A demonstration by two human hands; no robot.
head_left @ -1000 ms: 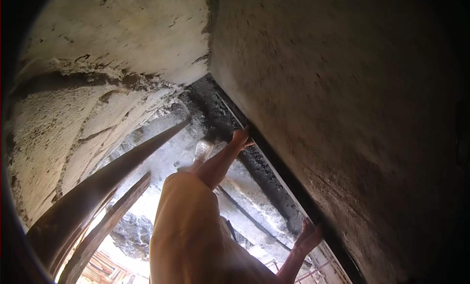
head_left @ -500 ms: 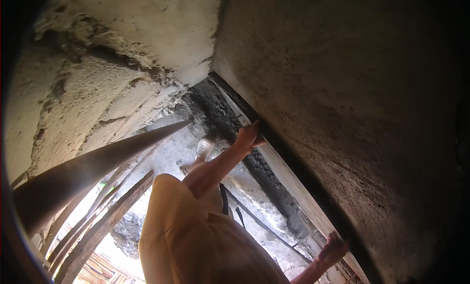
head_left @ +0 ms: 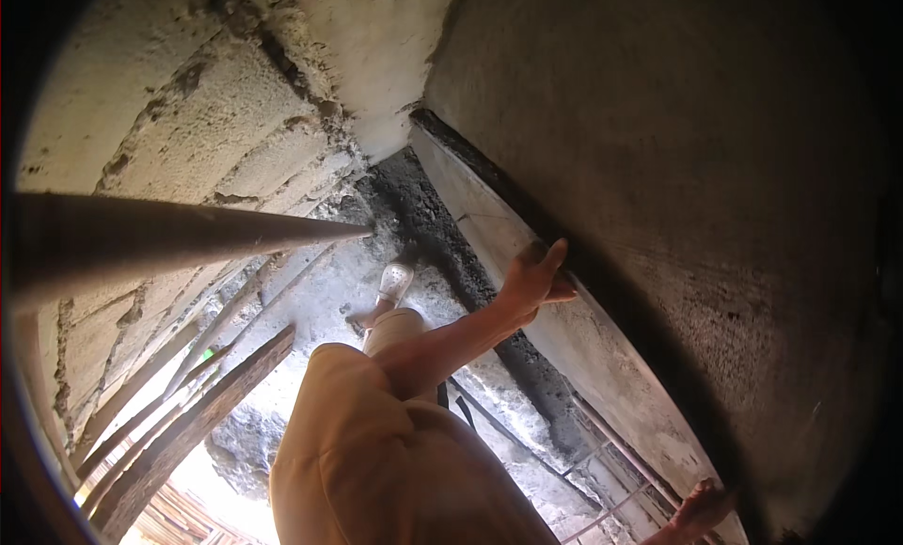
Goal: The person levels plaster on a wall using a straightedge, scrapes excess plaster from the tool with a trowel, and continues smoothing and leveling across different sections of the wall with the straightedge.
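Observation:
My left hand grips the upper edge of a long, pale board lying along the foot of the dark right wall, thumb raised and fingers over the edge. Further down the same board, at lower right, my right hand is closed on its edge, partly in shadow. Below me are my yellow clothing and one foot in a white perforated sandal, standing on rough, grey ground beside a dark, crumbly strip along the board.
A thick pole crosses the left side toward the corner. Wooden poles and planks lean beneath it by a cracked, rough wall. Thin metal bars lie at lower right, and stacked timber shows in bright light at lower left.
Both hands have moved right with the board, whose pale face now shows much wider below its edge. The view has also turned, so the pole lies flatter in the picture.

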